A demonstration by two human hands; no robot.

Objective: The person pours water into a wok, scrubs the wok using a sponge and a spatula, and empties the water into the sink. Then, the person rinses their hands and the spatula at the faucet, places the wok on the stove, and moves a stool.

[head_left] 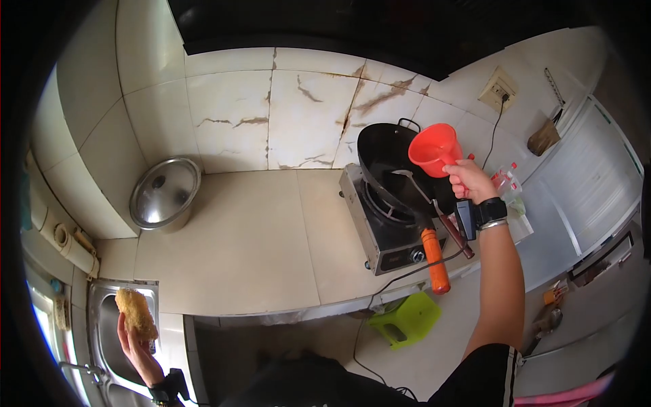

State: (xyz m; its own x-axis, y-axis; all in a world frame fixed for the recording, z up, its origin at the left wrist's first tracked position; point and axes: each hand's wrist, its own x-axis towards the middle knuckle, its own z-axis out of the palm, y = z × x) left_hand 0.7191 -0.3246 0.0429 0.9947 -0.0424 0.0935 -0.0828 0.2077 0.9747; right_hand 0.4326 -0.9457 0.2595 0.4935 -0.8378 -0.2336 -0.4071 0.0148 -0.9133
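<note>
My right hand (468, 180) is closed around the handle of a red plastic water ladle (434, 146). The ladle is over the right side of a black wok (383, 152), its bowl tilted. A metal spatula (420, 186) leans in the wok with its dark handle toward me. The wok's orange handle (435, 261) sticks out over the counter edge. At the lower left, my left hand (137, 349) grips a yellowish, rough-textured sponge-like scrubber (137, 313) above the sink (112, 325). Whether the ladle holds water cannot be seen.
A gas stove (397, 254) carries the wok. A lidded steel pot (165, 193) stands at the counter's back left corner. Below the counter is a green stool (407, 319), with a black cable (369, 305) hanging near it. Plastic bottles (508, 183) stand right of the wok.
</note>
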